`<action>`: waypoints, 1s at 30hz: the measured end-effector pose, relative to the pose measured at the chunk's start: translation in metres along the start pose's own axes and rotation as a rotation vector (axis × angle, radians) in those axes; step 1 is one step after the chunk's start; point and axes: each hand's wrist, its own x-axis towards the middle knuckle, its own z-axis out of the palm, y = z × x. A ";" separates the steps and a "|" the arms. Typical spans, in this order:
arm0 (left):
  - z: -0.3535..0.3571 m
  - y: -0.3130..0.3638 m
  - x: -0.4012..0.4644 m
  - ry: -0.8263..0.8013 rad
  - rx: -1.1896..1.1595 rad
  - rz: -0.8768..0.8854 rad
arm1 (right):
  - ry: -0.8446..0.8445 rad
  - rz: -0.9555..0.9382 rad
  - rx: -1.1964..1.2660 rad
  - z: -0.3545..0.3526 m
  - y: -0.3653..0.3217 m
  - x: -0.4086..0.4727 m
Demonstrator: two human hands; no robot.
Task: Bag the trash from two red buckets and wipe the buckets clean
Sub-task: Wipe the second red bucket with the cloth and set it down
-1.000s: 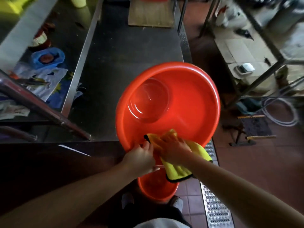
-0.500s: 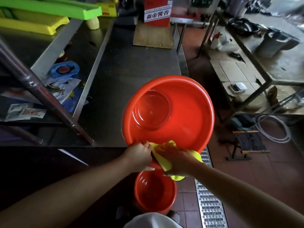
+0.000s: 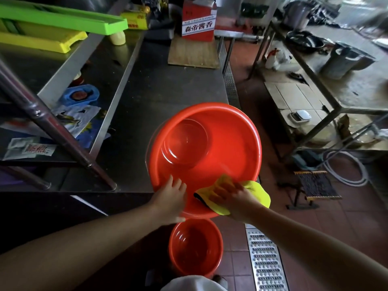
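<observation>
Nearest to me, at 6 o'clock, I see the small red bucket upright on the tiled floor, mouth up. Just above it my two hands meet the large red bucket, which is tipped with its mouth facing me at the near edge of the steel surface.

My left hand lies on the near rim at about 7 o'clock of the bucket, fingers straight and spread over the lip, the grip loose rather than clamped; I cannot tell what the thumb does underneath. My right hand presses the yellow cloth flat against the inner wall at about 5 o'clock of the rim, fingers extended on top of it, part of the cloth hanging over the edge.

At 4 o'clock a metal drain grate runs along the floor. Farther off, at 12 o'clock, a red carton stands on a wooden board. At 10 o'clock sit a green tray and a yellow tray.
</observation>
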 end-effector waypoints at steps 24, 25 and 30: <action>0.010 0.038 -0.001 -0.005 -0.177 -0.078 | -0.089 0.322 0.364 0.023 -0.022 0.086; 0.008 0.038 0.000 -0.026 -0.181 -0.096 | -0.097 0.298 0.430 0.023 -0.029 0.089; 0.002 0.028 -0.011 -0.007 -0.090 -0.193 | -0.069 0.195 0.603 0.023 -0.039 0.096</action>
